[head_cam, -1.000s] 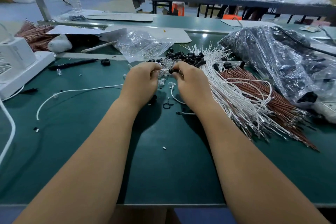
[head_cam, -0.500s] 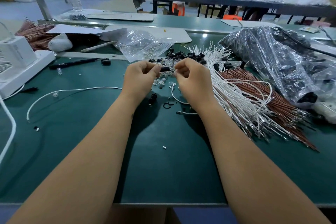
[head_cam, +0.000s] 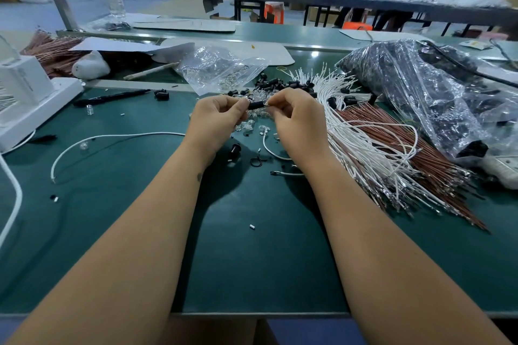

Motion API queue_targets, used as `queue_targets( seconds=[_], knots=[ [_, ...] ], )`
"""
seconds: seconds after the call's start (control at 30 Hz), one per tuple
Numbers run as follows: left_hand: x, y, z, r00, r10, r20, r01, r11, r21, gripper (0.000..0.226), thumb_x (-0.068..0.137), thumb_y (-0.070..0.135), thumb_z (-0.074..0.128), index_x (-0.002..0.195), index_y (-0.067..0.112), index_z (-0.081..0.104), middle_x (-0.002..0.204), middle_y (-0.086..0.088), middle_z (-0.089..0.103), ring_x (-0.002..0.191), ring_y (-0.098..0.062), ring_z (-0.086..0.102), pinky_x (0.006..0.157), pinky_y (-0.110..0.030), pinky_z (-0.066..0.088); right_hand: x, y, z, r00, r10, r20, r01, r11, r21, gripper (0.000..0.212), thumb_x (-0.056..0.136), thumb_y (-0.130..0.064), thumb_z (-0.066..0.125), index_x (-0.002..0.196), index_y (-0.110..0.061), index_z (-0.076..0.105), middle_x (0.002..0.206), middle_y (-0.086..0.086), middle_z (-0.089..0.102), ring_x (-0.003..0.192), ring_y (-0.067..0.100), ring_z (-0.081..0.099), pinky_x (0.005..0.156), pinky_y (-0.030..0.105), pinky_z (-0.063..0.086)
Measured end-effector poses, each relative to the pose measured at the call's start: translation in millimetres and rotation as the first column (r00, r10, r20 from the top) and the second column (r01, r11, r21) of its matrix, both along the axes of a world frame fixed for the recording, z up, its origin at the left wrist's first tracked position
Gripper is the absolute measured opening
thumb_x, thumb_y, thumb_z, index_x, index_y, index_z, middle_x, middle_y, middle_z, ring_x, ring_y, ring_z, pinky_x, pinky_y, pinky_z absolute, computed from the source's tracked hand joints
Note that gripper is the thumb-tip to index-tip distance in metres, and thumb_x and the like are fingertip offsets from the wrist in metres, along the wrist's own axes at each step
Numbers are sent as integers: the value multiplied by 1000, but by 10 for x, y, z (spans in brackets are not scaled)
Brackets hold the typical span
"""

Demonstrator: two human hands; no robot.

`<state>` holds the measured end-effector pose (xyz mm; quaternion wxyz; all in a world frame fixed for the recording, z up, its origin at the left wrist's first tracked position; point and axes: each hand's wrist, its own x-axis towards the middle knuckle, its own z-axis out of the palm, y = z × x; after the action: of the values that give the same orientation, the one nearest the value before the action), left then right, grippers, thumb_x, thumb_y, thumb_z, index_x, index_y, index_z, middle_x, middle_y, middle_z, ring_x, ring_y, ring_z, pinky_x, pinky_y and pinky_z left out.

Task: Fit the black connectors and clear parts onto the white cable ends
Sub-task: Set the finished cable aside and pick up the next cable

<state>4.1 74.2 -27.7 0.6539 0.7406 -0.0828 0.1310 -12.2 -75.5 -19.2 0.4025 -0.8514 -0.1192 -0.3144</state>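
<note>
Black connector (head_cam: pixel 255 105) pinched between left hand (head_cam: pixel 215 117) and right hand (head_cam: pixel 297 120) fingers — white cables (head_cam: pixel 364 131), clear parts (head_cam: pixel 246 126) crowd beneath.

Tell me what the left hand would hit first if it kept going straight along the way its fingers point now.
The left hand points right, its fingers on a black connector. Straight on, it would most likely meet the right hand, which pinches the connector's other end. Depth between them is hard to judge from this one view.
</note>
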Motion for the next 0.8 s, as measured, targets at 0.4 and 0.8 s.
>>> queue_targets(
  seconds=[0.4, 0.8],
  knots=[
    [-46, -8, 33, 998, -56, 11, 56, 998, -22, 4, 87, 5, 67, 89, 8, 69, 55, 14, 64, 53, 5, 56, 55, -6, 41, -17, -15, 60, 989, 86, -119, -52, 963, 263, 12, 90, -15, 66, 80, -21, 63, 71, -10, 61, 64, 3, 56, 64, 15, 47],
    [-65, -26, 26, 958, 83, 273, -132, 977, 165, 10, 83, -1, 69, 87, 8, 71, 78, -4, 66, 68, -4, 59, 70, -14, 46, -46, -8, 76, 982, 122, -146, -78, 958, 278, 15, 93, -11, 61, 82, -20, 62, 70, -4, 63, 61, 10, 62, 68, 32, 56]
  ],
)
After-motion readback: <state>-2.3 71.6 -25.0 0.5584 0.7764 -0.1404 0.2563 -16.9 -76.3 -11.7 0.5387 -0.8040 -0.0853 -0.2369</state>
